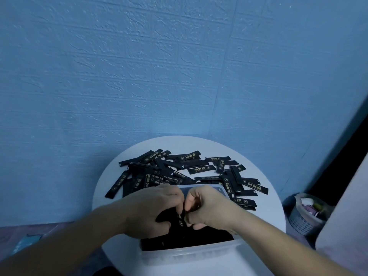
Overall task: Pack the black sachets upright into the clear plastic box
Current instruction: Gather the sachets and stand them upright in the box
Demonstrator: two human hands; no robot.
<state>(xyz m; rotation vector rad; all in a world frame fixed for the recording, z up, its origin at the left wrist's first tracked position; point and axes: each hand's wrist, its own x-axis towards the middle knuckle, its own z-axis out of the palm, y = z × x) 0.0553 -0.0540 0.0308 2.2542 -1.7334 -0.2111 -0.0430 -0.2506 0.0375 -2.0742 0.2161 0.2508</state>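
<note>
The slim black sachets [201, 169] are split 2 ways: a loose heap left on the round white table [264, 222], and a packed row [189, 239] stood in the clear plastic box [191, 252], where a few tops are pinched by the left hand [151, 210] and right hand [209, 208]. They're judged light, bendy and slick, so best taken by the sealed ends; the gold lettering can't be read.

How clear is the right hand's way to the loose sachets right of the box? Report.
Probably yes. The right hand grips sachets over the box, so it must release first; the loose sachets lie flat right beside it, nothing between.
</note>
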